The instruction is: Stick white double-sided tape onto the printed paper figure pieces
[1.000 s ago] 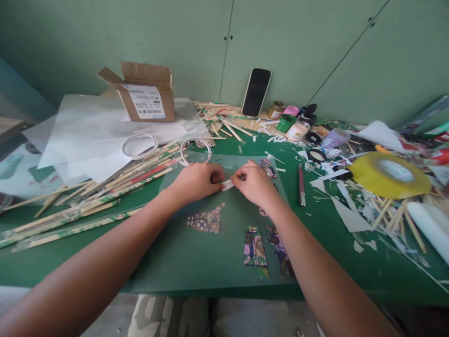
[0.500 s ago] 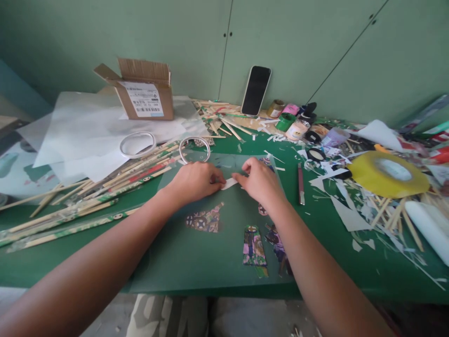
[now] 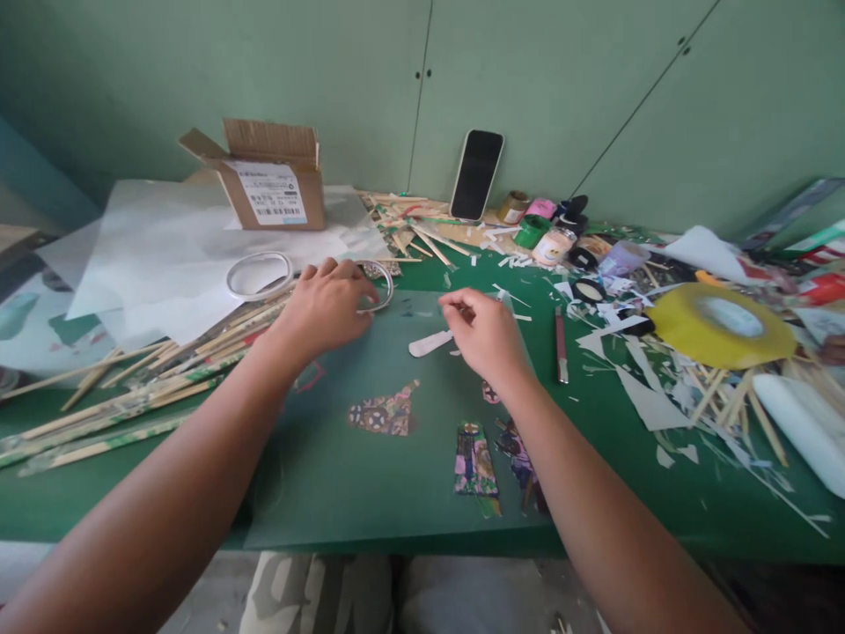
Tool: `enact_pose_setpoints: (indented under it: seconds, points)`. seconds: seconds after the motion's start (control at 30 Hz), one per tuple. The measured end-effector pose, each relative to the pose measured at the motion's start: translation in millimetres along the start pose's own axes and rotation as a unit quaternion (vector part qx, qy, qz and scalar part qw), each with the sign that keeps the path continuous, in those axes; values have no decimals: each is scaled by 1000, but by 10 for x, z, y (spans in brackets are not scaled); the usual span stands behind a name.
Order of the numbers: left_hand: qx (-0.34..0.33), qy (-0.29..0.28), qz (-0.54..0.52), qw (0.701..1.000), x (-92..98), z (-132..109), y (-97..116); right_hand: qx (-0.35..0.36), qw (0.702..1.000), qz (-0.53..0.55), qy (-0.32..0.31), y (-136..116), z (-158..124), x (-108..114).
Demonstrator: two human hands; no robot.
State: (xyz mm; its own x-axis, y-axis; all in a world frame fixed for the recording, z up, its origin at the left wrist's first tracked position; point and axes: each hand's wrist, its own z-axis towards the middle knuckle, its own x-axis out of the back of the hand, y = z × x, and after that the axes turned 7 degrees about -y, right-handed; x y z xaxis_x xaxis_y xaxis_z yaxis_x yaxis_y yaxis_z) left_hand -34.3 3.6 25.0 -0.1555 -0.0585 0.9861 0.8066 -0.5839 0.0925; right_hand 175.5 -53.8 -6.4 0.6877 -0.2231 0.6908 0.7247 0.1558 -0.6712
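Observation:
My left hand [image 3: 326, 304] is over the near left part of a narrow roll of tape [image 3: 388, 289], fingers spread and bent. Whether they touch the roll is unclear. My right hand [image 3: 485, 335] is closed in a pinch just above a translucent sheet [image 3: 317, 493]; what sits between its fingertips is too small to make out. A small white strip [image 3: 429, 343] with a rounded end lies on the sheet below the right fingers. Patterned cut-out pieces lie nearby: a tapered one [image 3: 386, 414], a robe-shaped one [image 3: 475, 462] and a purple one [image 3: 521, 458] partly behind my right forearm.
Wooden sticks [image 3: 158, 396] and a second tape roll [image 3: 260, 275] lie left. A cardboard box [image 3: 277, 189] and a phone [image 3: 476, 174] stand at the back. Right are paint jars [image 3: 553, 246], a cutter knife [image 3: 561, 345], a wide yellow tape roll [image 3: 673, 326] and paper scraps.
My left hand has let go of the white strip and moved left and back to the narrow tape roll. My right hand has lifted slightly off the strip, which now lies on the sheet.

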Motion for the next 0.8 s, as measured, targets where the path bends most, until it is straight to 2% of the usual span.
enact_pose_setpoints:
  seconds: [0.1, 0.2, 0.4, 0.5, 0.57, 0.67, 0.8]
  points:
    - [9, -19, 47, 999, -60, -3, -42, 27, 1000, 12, -5, -3, -6, -34]
    - [8, -19, 33, 999, -87, 0, 39, 43, 998, 35, -13, -17, -17, -73]
    - [-66, 8, -146, 987, -93, 2, 276, 99, 988, 120, 7, -48, -22, -106]
    - [-82, -28, -260, 962, -96, -15, 342, 91, 985, 142, 23, -63, -23, -93]
    - [-85, -63, -294, 950, -88, -29, 364, 102, 983, 151, 31, -72, -26, -84]
    - [-100, -88, -280, 951, -81, -39, 374, 144, 978, 143, 41, -87, -34, -67]
    - [-111, -78, -250, 959, -108, -26, 372, 166, 981, 89, 42, -109, -49, -32]
